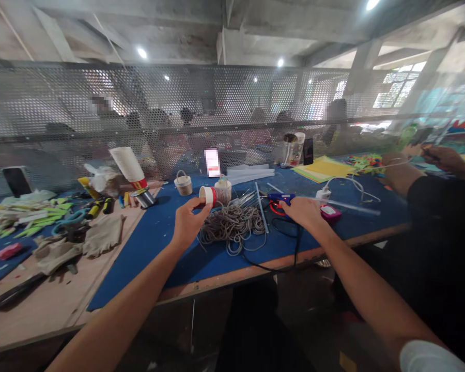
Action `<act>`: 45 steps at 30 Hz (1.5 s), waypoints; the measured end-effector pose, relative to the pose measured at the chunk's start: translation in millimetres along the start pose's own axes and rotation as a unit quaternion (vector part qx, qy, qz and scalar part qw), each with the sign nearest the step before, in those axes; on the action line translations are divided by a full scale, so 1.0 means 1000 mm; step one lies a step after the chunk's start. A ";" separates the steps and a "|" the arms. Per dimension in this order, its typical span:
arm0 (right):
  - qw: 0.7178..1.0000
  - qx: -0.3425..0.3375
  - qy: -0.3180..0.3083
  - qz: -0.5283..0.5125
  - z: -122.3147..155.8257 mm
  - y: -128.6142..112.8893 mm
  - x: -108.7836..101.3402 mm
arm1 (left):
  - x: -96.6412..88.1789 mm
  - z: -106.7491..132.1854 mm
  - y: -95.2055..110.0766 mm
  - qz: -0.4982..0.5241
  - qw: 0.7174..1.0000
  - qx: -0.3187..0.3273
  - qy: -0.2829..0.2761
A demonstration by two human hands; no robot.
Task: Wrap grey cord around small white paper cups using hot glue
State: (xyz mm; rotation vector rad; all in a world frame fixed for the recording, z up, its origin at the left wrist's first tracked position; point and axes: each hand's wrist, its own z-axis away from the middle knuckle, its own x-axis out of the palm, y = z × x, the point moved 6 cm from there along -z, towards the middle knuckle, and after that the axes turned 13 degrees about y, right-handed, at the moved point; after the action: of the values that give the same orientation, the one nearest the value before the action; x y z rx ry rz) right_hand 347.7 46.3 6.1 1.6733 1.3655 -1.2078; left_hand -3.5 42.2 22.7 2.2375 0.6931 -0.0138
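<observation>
My left hand (189, 222) pinches a paper cup (208, 195), which lies on its side with its open rim toward the left. Grey cord is wound round part of the cup, beside a red band. My right hand (305, 212) is closed round a blue glue gun (278, 197), its nozzle pointing left toward the cup. Beneath the cup spreads a loose heap of grey cord (234, 225). Clear glue sticks (262, 206) lie between the heap and the glue gun. A small cord-covered basket with a handle (183, 185) stands behind my left hand.
A tilted stack of paper cups (127, 163) rises at left, near gloves (104, 235) and scissors (67, 223). A lit phone (212, 163) leans against the mesh screen (232, 103). Yellow sheets (325, 168) and a white cable (349, 181) lie right, near a co-worker's arms (403, 173).
</observation>
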 end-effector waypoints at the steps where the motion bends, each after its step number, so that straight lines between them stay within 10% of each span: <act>1: 1.000 0.004 0.005 0.000 0.000 0.001 -0.002 | 0.000 0.000 -0.002 -0.001 1.000 -0.002 0.001; 21: 0.997 0.026 0.063 -0.025 0.001 0.002 -0.014 | 0.000 0.001 0.003 0.016 1.000 -0.006 -0.003; 24: 0.979 -0.036 0.165 -0.117 0.007 -0.022 -0.038 | 0.001 0.002 0.007 0.040 0.999 -0.021 -0.003; 29: 0.884 -0.235 0.108 -0.391 0.030 -0.109 -0.052 | 0.001 0.002 0.008 0.074 0.996 -0.051 -0.005; 33: 0.871 -0.261 0.154 -0.386 0.043 -0.151 -0.050 | 0.000 0.001 0.005 0.091 0.994 -0.068 -0.004; 45: 0.823 -0.280 0.202 -0.450 0.040 -0.161 -0.050 | 0.002 0.002 0.003 0.098 0.992 -0.076 -0.016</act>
State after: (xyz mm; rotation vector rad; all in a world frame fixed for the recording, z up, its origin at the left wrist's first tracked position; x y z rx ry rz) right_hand 180.3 31.1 48.1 0.8479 2.6430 -0.7286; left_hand 0.6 39.8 22.8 2.1431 0.4395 0.0974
